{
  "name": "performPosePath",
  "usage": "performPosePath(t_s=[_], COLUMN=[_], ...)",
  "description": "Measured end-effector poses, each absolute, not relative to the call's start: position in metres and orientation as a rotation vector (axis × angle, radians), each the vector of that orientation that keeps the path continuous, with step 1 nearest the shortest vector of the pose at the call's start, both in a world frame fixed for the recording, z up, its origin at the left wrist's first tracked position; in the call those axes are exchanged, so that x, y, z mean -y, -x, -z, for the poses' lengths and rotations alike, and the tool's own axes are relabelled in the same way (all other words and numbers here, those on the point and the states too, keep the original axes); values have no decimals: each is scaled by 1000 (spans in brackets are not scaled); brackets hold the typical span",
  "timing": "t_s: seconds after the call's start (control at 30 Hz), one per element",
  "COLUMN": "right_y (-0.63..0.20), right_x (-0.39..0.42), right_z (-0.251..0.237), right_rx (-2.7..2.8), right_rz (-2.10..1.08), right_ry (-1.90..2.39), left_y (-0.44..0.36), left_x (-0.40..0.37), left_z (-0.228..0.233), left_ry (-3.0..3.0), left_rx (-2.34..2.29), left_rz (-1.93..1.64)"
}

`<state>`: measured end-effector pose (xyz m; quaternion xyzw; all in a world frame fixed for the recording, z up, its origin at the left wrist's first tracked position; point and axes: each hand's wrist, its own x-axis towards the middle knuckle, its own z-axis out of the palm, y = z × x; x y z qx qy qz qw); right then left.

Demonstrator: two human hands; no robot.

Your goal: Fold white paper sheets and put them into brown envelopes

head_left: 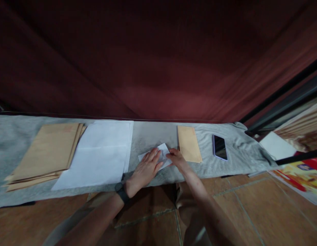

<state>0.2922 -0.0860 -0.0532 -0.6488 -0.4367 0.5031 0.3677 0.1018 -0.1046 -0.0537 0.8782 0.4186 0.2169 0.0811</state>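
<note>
A small white sheet of paper folded into a compact, angled shape (162, 153) lies on the grey cloth-covered desk (148, 136), its far corner pointing away from the person and its near part hidden under the hands. The left hand (147, 167) lies flat on its left half, fingers spread and stretched forward, palm pressing down; a dark band sits on that wrist. The right hand (177, 158) meets the paper's right edge with fingers drawn together, fingertips on or pinching the edge; whether they close on the fold cannot be told.

Just right of the right hand's grip lies a tan rectangular paper envelope (189, 144), near but apart from the white paper. Further right rests a dark-screened smartphone with a pale rim (220, 147). To the left of the left hand lies a stack of large white paper sheets (102, 153), and beyond it, overlapped at its edge, a pile of large brown paper envelopes (45, 153). A dark red curtain (158, 61) hangs behind the desk.
</note>
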Motion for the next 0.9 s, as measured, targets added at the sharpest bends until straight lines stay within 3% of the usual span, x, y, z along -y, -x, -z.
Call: performPosePath(t_s=[0.23,0.9], right_y=[-293,-301], right_x=[82,83], right_z=[67,48], right_rx=[1341,1052], right_rz=[-1071,-1287], right_ry=[1750,1698], left_y=[-110,-73], left_x=[109,114], left_z=[78,75], left_ry=[-2676,-2517], left_rx=[-1485,-1710], left_rz=[-562,-652])
